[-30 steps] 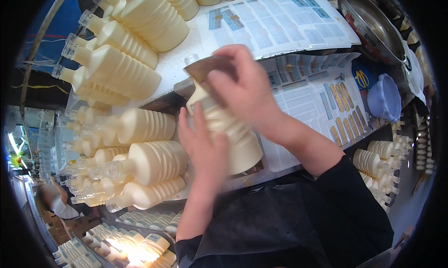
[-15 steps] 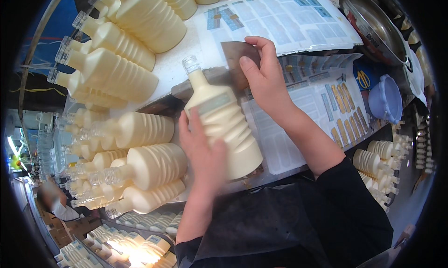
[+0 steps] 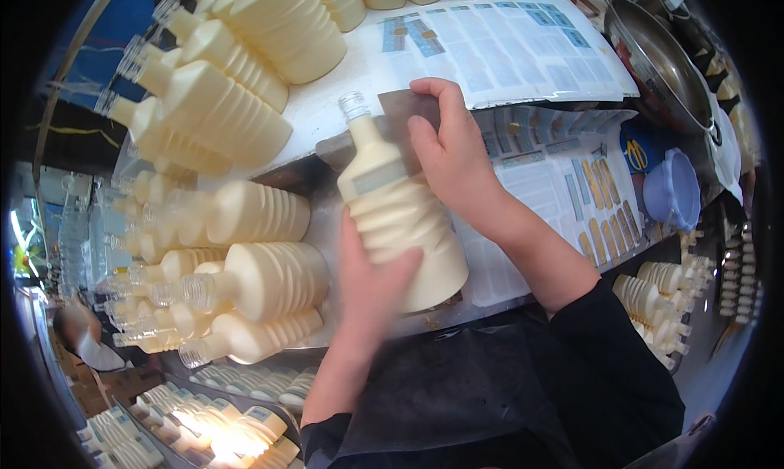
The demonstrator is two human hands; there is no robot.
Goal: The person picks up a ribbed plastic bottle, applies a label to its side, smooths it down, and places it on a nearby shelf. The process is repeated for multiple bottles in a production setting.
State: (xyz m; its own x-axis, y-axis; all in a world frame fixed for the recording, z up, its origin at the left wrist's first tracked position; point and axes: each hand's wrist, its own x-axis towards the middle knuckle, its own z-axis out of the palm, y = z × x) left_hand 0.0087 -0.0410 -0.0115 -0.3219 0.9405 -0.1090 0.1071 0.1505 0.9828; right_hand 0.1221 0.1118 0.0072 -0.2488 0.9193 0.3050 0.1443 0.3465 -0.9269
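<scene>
A cream bottle [image 3: 416, 257] with a ribbed body and a clear threaded neck lies tilted on the table before me, its neck pointing away and left. On its shoulder is a pale grey-green strip label [image 3: 377, 179]. My left hand [image 3: 369, 280], a little blurred, grips the bottle's lower left side, thumb across the front and fingers along the edge. Above the shoulder, my right hand [image 3: 459, 155] pinches a thin, flat, brown square piece [image 3: 398, 108] between thumb and fingers. The piece is beside the bottle's neck; part of it is hidden by the hand.
Several cream bottles [image 3: 273, 281] lie stacked at the left, and more stand at the far left [image 3: 220, 102]. Label sheets [image 3: 490, 57] cover the far table, with others [image 3: 531, 200] at the right. A purple bucket [image 3: 671, 191] and a metal pan [image 3: 653, 53] are beyond.
My left hand has slid lower on the bottle and closed round its side. The right hand with the brown piece has shifted slightly left and down, nearer the bottle's shoulder.
</scene>
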